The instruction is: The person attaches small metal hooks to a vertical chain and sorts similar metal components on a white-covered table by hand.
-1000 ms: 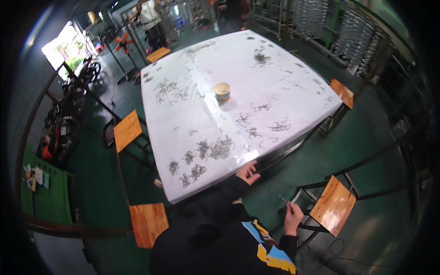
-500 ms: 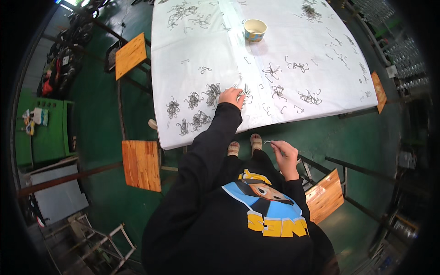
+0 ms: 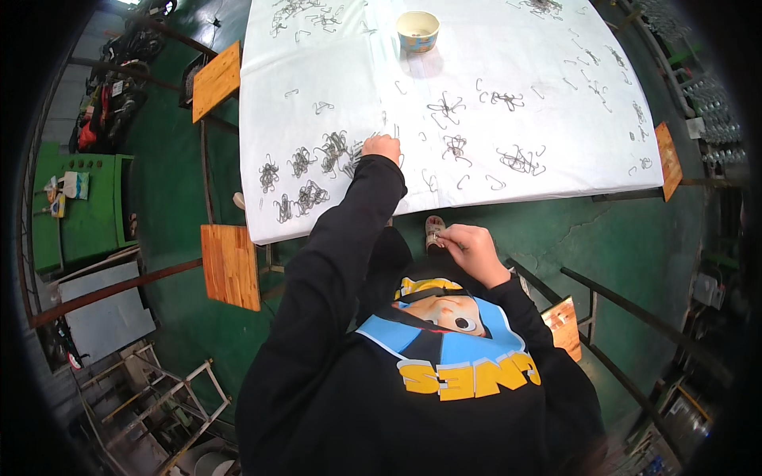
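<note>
My left hand (image 3: pixel 383 147) is on the white-covered table, fingers curled down at a small heap of slim metal pieces (image 3: pixel 359 156). Its fingertips are hidden behind the knuckles, so what they grip does not show. My right hand (image 3: pixel 475 250) is in front of my body, off the table's near edge, with thumb and forefinger pinching a small silvery metal piece (image 3: pixel 437 236). Just left of my left hand lies a tangled pile of dark wire hooks (image 3: pixel 334 151). More hook piles (image 3: pixel 310 196) are farther left, and another heap of hooks (image 3: pixel 521 160) lies to the right.
A paper tub (image 3: pixel 418 33) with a patterned outside stands toward the far side of the table (image 3: pixel 317 75). Wooden stools (image 3: pixel 230 266) are around the table, one (image 3: pixel 563 327) close to my right. A green cabinet (image 3: pixel 87 214) stands at the left.
The view has shifted, so the table appears farther up and left. My right hand has come slightly left, with the metal piece still pinched. My left hand stays at the same heap.
</note>
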Available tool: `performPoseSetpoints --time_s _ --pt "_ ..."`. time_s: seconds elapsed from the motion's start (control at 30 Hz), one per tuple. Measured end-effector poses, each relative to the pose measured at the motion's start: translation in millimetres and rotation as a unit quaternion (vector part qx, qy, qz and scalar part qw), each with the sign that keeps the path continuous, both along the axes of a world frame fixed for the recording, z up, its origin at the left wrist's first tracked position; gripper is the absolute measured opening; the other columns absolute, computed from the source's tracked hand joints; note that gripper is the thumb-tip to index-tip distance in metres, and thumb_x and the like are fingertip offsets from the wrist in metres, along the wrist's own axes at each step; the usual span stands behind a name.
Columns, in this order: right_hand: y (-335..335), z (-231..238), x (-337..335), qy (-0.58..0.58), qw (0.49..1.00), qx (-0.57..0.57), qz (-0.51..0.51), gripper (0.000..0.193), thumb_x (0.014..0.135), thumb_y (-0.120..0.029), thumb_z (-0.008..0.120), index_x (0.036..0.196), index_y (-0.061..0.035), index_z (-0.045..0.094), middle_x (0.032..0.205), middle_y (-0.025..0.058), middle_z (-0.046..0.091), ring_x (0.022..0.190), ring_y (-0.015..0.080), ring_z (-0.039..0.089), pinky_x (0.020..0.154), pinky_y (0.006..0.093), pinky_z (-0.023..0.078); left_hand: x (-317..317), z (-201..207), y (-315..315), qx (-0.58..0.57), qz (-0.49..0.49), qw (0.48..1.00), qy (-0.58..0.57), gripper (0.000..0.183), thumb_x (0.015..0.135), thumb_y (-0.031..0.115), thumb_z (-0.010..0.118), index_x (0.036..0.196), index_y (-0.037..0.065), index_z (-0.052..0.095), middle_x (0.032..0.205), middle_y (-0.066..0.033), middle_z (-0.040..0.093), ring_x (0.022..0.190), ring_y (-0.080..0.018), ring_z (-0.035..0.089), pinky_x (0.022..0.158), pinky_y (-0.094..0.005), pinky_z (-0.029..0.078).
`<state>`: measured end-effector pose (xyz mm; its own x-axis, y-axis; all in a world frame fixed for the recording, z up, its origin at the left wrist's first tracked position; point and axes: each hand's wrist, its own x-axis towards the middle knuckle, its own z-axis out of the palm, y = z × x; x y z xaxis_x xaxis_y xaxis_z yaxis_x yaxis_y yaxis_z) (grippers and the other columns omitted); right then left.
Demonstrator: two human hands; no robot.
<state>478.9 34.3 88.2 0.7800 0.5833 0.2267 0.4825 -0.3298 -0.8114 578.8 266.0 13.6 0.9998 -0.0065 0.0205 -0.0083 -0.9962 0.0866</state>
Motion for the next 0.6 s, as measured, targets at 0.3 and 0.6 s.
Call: performPoseSetpoints --time_s 0.3,0.6 --pt "-4 7 19 0.029 0.999 0.028 -0.031 0.006 0.069 -0.005 0.063 0.074 -0.0017 0.061 0.065 0.0121 0.057 0.058 0.0279 0.056 0.051 0.0331 0.043 -57 56 -41 -0.550 0.164 0.819 -0.021 0.015 0.071 0.013 0.068 0.080 0.001 0.065 0.069 -0.0009 0.062 0.063 -0.0044 0.051 0.058 -0.0200 0.041" --pt "-4 5 31 0.039 0.998 0.021 -0.038 0.007 0.068 -0.007 0.064 0.074 -0.0022 0.062 0.067 0.0124 0.059 0.058 0.0277 0.058 0.053 0.0332 0.045 -101 54 -71 -0.731 0.206 0.648 -0.054 0.010 0.077 0.002 0.061 0.084 -0.004 0.059 0.075 -0.0023 0.058 0.068 -0.0057 0.053 0.062 -0.0172 0.043"
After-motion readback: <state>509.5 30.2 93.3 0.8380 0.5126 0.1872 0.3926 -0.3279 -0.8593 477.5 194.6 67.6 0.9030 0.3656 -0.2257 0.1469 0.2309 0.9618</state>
